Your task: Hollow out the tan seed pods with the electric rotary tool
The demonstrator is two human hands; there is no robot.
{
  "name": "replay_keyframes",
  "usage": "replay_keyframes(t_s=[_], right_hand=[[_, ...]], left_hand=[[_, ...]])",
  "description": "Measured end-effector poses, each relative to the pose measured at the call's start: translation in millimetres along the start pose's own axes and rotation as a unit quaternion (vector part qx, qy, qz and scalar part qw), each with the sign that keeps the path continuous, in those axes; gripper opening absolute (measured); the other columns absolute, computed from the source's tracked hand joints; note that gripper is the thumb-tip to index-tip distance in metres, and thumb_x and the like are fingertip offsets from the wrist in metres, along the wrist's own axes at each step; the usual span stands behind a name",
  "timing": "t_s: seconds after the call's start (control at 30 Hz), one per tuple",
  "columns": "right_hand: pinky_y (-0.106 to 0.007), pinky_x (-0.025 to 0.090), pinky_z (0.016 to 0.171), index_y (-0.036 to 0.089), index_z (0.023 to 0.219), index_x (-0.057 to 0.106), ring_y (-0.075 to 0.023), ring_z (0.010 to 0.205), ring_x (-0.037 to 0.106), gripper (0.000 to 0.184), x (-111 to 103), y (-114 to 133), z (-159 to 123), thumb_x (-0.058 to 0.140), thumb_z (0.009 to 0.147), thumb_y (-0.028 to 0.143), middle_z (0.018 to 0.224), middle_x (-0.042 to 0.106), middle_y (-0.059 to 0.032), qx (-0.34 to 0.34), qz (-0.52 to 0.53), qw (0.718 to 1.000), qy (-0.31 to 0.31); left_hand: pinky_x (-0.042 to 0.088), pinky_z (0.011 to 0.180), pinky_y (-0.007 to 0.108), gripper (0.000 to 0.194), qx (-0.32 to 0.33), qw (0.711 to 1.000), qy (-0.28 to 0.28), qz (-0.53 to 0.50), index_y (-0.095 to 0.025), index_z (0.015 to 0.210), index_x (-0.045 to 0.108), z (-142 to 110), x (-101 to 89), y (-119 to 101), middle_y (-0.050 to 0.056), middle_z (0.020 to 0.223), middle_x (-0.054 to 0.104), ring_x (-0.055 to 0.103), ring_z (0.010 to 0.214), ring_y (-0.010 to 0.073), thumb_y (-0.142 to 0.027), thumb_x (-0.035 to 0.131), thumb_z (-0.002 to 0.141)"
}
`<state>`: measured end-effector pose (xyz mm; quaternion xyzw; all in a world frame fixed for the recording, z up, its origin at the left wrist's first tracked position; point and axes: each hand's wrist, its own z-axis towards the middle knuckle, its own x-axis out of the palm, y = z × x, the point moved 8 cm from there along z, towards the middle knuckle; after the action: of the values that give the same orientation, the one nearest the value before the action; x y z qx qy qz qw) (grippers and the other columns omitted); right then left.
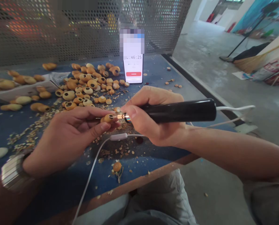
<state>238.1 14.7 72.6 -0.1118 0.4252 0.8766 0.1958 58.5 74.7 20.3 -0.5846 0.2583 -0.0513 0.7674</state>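
Left hand: I've got a shell pinched tight.
Right hand: clamped round a rotary tool.
Bit: held against the shell.

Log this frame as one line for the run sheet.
Left hand holds tan seed shell | right hand grips black corded rotary tool, bit touching shell | nearby: holed shells, phone

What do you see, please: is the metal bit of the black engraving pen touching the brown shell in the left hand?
Touching: the head view shows the metal bit meeting the brown shell, no gap visible.
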Motion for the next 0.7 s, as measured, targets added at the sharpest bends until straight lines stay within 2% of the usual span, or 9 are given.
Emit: replay_keyframes(t_s=[0.2,0.43,0.57,0.7], right_hand=[[-0.019,0.050,0.061,0.019,0.077,0.076,-0.0069,0.067,0.064,0.023,0.2,0.9,0.5,0.063,0.094,0.026,0.074,0.073,0.0056,-0.025,-0.022,0.999,0.005],[-0.019,0.052,0.066,0.019,0.079,0.076,-0.0081,0.072,0.066,0.020,-0.5,-0.9,-0.6,0.067,0.094,0.029,0.079,0.074,0.0043,-0.013,-0.020,1.000,0.004],[-0.019,0.051,0.063,0.018,0.078,0.074,-0.0076,0.070,0.064,0.021,0.2,-1.1,0.0,0.065,0.095,0.028,0.077,0.073,0.0037,-0.016,0.003,1.000,0.012],[-0.020,0.051,0.063,0.019,0.077,0.074,-0.0088,0.069,0.064,0.022,-0.9,-2.2,0.7,0.066,0.095,0.030,0.076,0.073,0.0027,-0.014,0.003,1.000,0.002]], left_hand=[[0.068,0.080,0.020,0.018,0.024,1.000,-0.010,0.015,-0.030,0.100,0.081,-1.9,2.0,-5.9,-0.007,0.091,0.082,0.081,0.082,0.0135,-0.023,0.081,0.083],[0.066,0.080,0.017,0.018,0.073,0.994,-0.031,0.079,-0.026,0.102,0.080,-3.9,0.8,-12.4,-0.005,0.095,0.083,0.081,0.083,0.0122,-0.023,0.076,0.086],[0.065,0.081,0.015,0.016,0.042,0.997,-0.026,0.055,-0.027,0.102,0.081,-3.3,-0.4,-9.7,-0.005,0.096,0.083,0.081,0.084,0.0116,-0.024,0.078,0.086],[0.067,0.082,0.018,0.015,0.015,1.000,-0.012,0.013,-0.028,0.101,0.081,-2.6,1.4,-6.5,-0.004,0.093,0.083,0.082,0.085,0.0144,-0.025,0.079,0.086]])
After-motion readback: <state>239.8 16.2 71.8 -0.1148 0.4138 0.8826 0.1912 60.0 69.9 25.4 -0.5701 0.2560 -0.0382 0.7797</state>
